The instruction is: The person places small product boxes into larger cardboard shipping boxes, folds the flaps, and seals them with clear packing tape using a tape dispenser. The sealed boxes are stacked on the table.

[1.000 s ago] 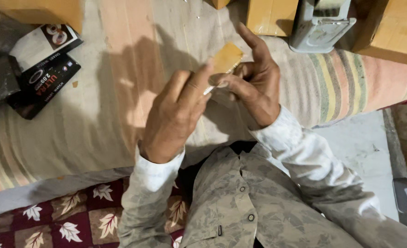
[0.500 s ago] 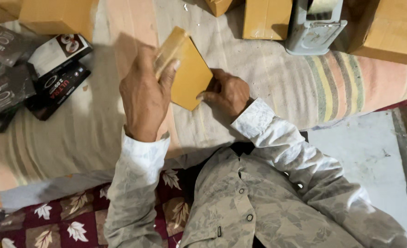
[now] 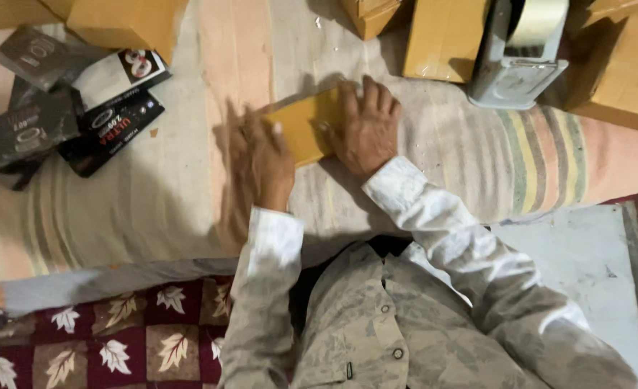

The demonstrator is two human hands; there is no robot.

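A small flat yellow-brown parcel (image 3: 306,128) lies on the striped cloth (image 3: 153,187) in front of me. My left hand (image 3: 262,160) rests flat on its left part, blurred by motion. The right edge of the parcel is covered by my right hand (image 3: 366,126), which presses down with its fingers spread. Both sleeves are light patterned cloth.
Several black and white sachets (image 3: 81,108) lie at the left. Brown cardboard boxes (image 3: 441,36) line the far edge, with a grey tape dispenser (image 3: 517,57) at upper right. A dark red leaf-patterned mat (image 3: 103,338) lies at the lower left.
One second ago both hands handled a small piece in the air. Then they held the parcel tilted up. Now it lies flat on the cloth under both hands.
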